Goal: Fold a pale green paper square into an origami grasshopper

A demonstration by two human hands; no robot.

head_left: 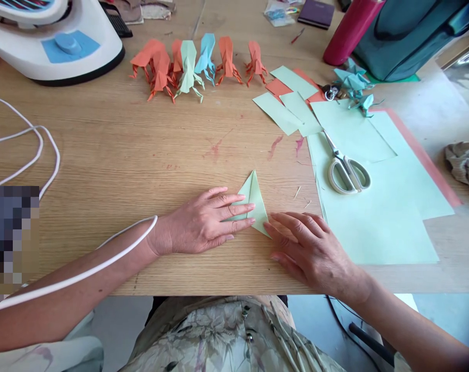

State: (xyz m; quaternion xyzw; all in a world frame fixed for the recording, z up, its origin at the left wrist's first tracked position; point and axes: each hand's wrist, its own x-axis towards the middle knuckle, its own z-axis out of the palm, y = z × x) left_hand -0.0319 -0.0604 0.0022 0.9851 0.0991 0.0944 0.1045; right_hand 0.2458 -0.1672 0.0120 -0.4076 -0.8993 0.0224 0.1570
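Head view: left hand [197,223] pins the pale green folded paper triangle [253,202] flat; right hand [307,245], fingers flat at its 4 o'clock corner, should crease slow

A light wooden worktop [114,150] with faint red smears. Along its far side stands a row of folded paper figures [195,64], orange, pale green and blue. To the right lie small green and orange paper pieces [292,101], blue folded figures [352,85], and large pale green sheets [377,206] with scissors [346,168] on them. Near the front edge lies a folded green paper triangle [253,199] under two flat hands. A white cord [44,150] loops at left, beside a white appliance [51,41].
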